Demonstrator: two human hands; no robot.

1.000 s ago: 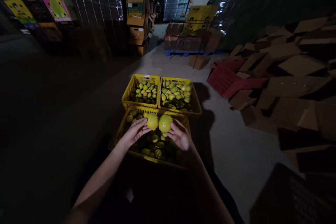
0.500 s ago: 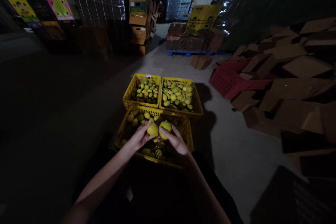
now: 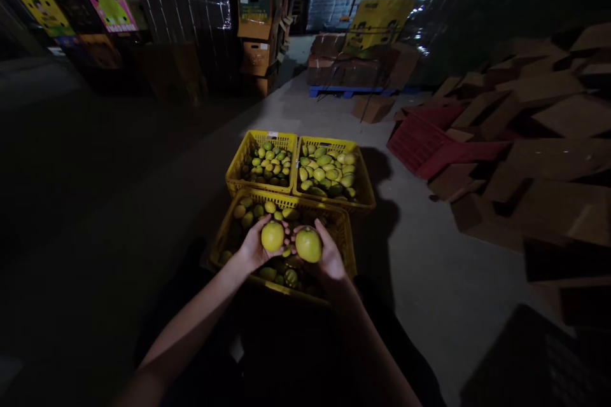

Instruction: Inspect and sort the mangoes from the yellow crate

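Cupped in my left hand (image 3: 254,250) is a round yellow lemon (image 3: 272,236). My right hand (image 3: 331,259) holds a larger, greener lemon (image 3: 308,245), its stem end facing up. Both hands are side by side above the near yellow crate (image 3: 353,254), which has lemons (image 3: 247,220) scattered in it, some in shadow. Behind it stand two more yellow crates, touching each other: the left one (image 3: 233,172) with smaller yellow and green fruit (image 3: 270,162), the right one (image 3: 367,194) with larger, longer fruit (image 3: 329,172).
A red crate (image 3: 420,143) lies tipped against a heap of cardboard boxes (image 3: 548,178) on the right. Stacked cartons (image 3: 256,13) and a blue pallet (image 3: 351,91) with boxes stand at the back. Grey floor (image 3: 429,267) surrounds the crates.
My hands have turned palms upward and moved slightly apart, so the two lemons now rest more openly in them. The view has shifted a little.
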